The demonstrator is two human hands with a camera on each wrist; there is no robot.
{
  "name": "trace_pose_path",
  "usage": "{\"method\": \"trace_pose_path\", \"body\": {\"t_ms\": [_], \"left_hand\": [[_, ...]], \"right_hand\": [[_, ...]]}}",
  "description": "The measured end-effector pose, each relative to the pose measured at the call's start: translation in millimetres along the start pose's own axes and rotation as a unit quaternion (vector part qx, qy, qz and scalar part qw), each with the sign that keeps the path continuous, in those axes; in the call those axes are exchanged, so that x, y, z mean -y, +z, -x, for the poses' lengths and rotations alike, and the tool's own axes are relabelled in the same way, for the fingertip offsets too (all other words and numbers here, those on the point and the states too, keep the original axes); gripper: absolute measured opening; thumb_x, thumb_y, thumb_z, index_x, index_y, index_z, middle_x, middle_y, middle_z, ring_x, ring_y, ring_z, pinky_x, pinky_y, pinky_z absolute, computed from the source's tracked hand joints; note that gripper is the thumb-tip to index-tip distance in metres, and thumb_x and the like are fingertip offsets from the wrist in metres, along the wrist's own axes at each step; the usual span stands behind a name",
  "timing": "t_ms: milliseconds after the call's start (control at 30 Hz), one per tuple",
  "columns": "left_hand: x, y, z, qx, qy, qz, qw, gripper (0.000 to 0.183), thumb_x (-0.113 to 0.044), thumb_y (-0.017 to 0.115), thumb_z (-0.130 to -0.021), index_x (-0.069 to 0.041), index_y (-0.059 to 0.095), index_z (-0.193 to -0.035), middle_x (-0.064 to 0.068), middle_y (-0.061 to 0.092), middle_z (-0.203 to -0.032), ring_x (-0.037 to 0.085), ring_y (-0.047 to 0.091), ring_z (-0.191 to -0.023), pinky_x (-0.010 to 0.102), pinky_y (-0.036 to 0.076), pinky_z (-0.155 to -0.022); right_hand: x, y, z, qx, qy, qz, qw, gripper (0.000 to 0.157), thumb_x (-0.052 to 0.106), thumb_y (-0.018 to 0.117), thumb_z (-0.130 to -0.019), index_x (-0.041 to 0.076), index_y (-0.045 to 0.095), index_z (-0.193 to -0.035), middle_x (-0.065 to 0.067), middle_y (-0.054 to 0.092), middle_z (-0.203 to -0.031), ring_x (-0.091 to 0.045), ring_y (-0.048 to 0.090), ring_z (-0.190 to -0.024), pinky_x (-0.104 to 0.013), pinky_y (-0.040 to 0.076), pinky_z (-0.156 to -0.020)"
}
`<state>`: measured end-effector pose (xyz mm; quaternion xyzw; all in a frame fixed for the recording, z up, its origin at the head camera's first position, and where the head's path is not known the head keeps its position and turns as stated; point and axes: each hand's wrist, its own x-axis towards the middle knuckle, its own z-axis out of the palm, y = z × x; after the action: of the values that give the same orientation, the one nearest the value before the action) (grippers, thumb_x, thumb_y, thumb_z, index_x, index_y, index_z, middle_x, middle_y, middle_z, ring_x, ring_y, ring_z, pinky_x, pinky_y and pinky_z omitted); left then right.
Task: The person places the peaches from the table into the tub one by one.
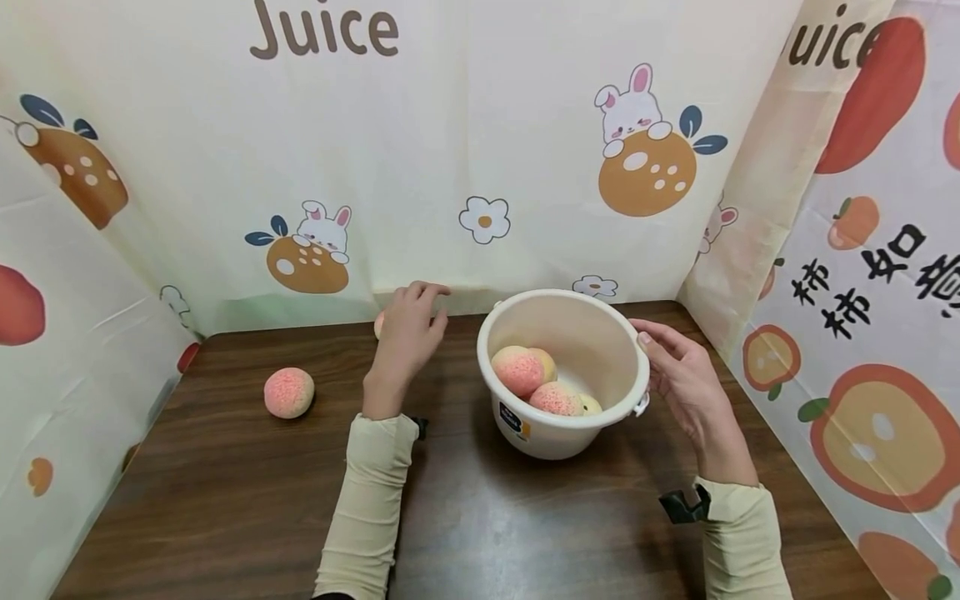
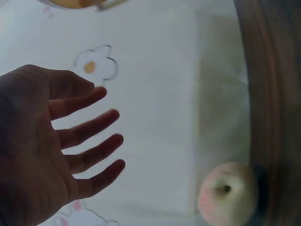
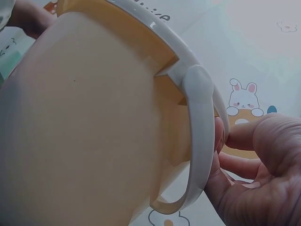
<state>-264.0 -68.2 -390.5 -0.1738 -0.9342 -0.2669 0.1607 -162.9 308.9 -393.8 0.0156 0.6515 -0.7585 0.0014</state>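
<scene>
A white bucket (image 1: 555,442) stands tilted slightly on the table, with several pink-and-yellow peaches (image 1: 517,371) inside it. My right hand (image 1: 686,379) pinches the bucket's right rim between thumb and fingers, beside the white handle (image 3: 200,136). To the left of the bucket, my left hand (image 1: 411,333) hovers with its fingers spread and holds nothing. Behind that hand in the head view, a peach (image 1: 378,324) at the table's back edge is mostly hidden; the left wrist view shows this peach (image 2: 228,195) apart from the fingers. Another peach (image 1: 288,392) lies farther left.
The dark wooden table (image 1: 225,500) is bounded at the back and both sides by printed cloth (image 1: 420,150) with fruit and rabbit drawings. A small red object (image 1: 188,357) shows at the table's far left corner. Each wrist wears a dark strap (image 1: 686,505).
</scene>
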Motion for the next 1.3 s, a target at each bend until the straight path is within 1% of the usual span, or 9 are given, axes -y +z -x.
{"method": "trace_pose_path", "body": {"t_ms": [167,300,433,567,667,867,1067,1167,1300], "left_hand": [[17.9,12.2,-2.7,0.035,-0.052,0.005,0.9980,0.043,-0.031,0.052,-0.109,-0.011,0.055,-0.147,0.019,0.050,-0.149,0.044,0.044,-0.138,0.061,0.039,-0.112],[33.2,23.4,-4.2,0.052,-0.079,0.011,0.9955,0.049,-0.034,0.051,-0.109,-0.011,0.050,-0.152,0.020,0.045,-0.154,0.045,0.037,-0.146,0.065,0.033,-0.117],[45.7,32.9,-4.9,0.054,-0.091,0.014,0.9942,0.050,-0.034,0.050,-0.109,-0.012,0.048,-0.154,0.019,0.042,-0.158,0.046,0.031,-0.149,0.070,0.026,-0.119],[55.2,39.9,-4.8,0.053,-0.097,0.021,0.9936,0.050,-0.032,0.050,-0.109,-0.012,0.047,-0.154,0.018,0.039,-0.160,0.045,0.026,-0.153,0.070,0.022,-0.121],[60.0,42.6,-3.4,0.052,-0.106,0.021,0.9928,0.049,-0.030,0.051,-0.108,-0.012,0.047,-0.154,0.018,0.038,-0.162,0.045,0.025,-0.154,0.071,0.020,-0.120],[69.3,45.5,-0.9,0.052,-0.129,0.003,0.9903,0.047,-0.026,0.051,-0.108,-0.011,0.050,-0.152,0.020,0.039,-0.161,0.046,0.026,-0.152,0.070,0.022,-0.118],[75.8,41.6,1.1,0.058,-0.165,-0.026,0.9842,0.044,-0.021,0.049,-0.106,-0.009,0.052,-0.148,0.023,0.040,-0.159,0.049,0.023,-0.150,0.070,0.026,-0.112],[78.5,38.8,2.7,0.054,-0.183,-0.024,0.9814,0.044,-0.020,0.050,-0.106,-0.009,0.052,-0.148,0.024,0.042,-0.156,0.049,0.023,-0.148,0.069,0.029,-0.110],[83.5,36.9,3.7,0.046,-0.196,-0.024,0.9792,0.045,-0.021,0.051,-0.107,-0.008,0.053,-0.149,0.026,0.042,-0.154,0.049,0.024,-0.145,0.068,0.033,-0.108]], "right_hand": [[1.3,-0.1,0.1,-0.001,0.005,-0.001,1.000,0.041,0.026,0.065,-0.103,0.009,0.060,-0.140,0.004,0.071,-0.117,-0.007,0.074,-0.091,-0.024,0.062,-0.069],[1.5,-0.4,0.3,0.001,0.005,-0.007,1.000,0.039,0.025,0.065,-0.103,0.010,0.062,-0.138,0.005,0.071,-0.118,-0.007,0.074,-0.091,-0.024,0.062,-0.070],[1.5,-0.5,0.8,0.005,0.001,-0.013,1.000,0.040,0.024,0.064,-0.104,0.009,0.060,-0.140,0.004,0.071,-0.119,-0.007,0.074,-0.093,-0.025,0.063,-0.073],[2.0,-0.5,1.2,0.007,-0.002,-0.016,1.000,0.041,0.024,0.063,-0.104,0.008,0.059,-0.141,0.004,0.071,-0.120,-0.007,0.074,-0.094,-0.026,0.063,-0.073],[2.4,-0.3,1.2,0.006,0.001,-0.014,1.000,0.041,0.024,0.063,-0.104,0.008,0.059,-0.141,0.004,0.071,-0.121,-0.007,0.074,-0.095,-0.026,0.063,-0.074],[1.6,0.2,0.9,0.005,0.004,-0.009,1.000,0.040,0.024,0.064,-0.104,0.009,0.060,-0.141,0.005,0.070,-0.121,-0.007,0.074,-0.095,-0.026,0.063,-0.075],[1.0,-0.5,0.4,0.007,-0.004,-0.010,1.000,0.039,0.023,0.063,-0.104,0.008,0.060,-0.140,0.005,0.070,-0.120,-0.007,0.074,-0.093,-0.025,0.062,-0.072],[0.9,-0.9,0.2,0.010,-0.008,-0.012,1.000,0.038,0.022,0.063,-0.104,0.008,0.061,-0.140,0.004,0.071,-0.120,-0.007,0.074,-0.094,-0.025,0.062,-0.072],[0.3,-1.1,0.1,0.014,-0.009,-0.015,1.000,0.038,0.021,0.062,-0.105,0.007,0.061,-0.140,0.004,0.071,-0.120,-0.007,0.074,-0.095,-0.025,0.063,-0.071]]}}
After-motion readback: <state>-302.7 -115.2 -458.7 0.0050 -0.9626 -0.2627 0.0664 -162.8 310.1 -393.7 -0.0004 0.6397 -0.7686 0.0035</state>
